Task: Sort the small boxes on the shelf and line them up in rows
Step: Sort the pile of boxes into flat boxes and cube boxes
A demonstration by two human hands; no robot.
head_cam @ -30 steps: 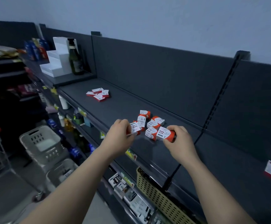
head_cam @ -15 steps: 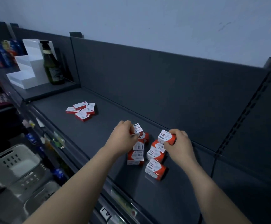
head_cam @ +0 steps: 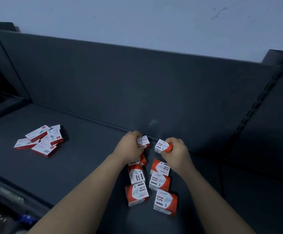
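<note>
Nearest you, the paper clip boxes sit in two rough columns on the shelf, several skewed and some touching. The shelf's front edge shows only at near left. Under your forearms it is hidden, so take care with the nearest boxes.

They look like light card cartons: stiff, but crushable if squeezed. The loose clips inside probably shift. Pinch each box across its short sides, not on the end flaps.

Further in, your left hand curls its fingers round the left box at the head of the left column. Your right hand grips the right box by its orange end, at the head of the right column. You can't tell whether either box is lifted or down. The two are near each other but apart.

Well to the left lies a heap of flat boxes, overlapping and unsorted. There is open shelf between the heap and the columns.

The back panel stands just behind the held boxes, so there is little room to push deeper.
</note>
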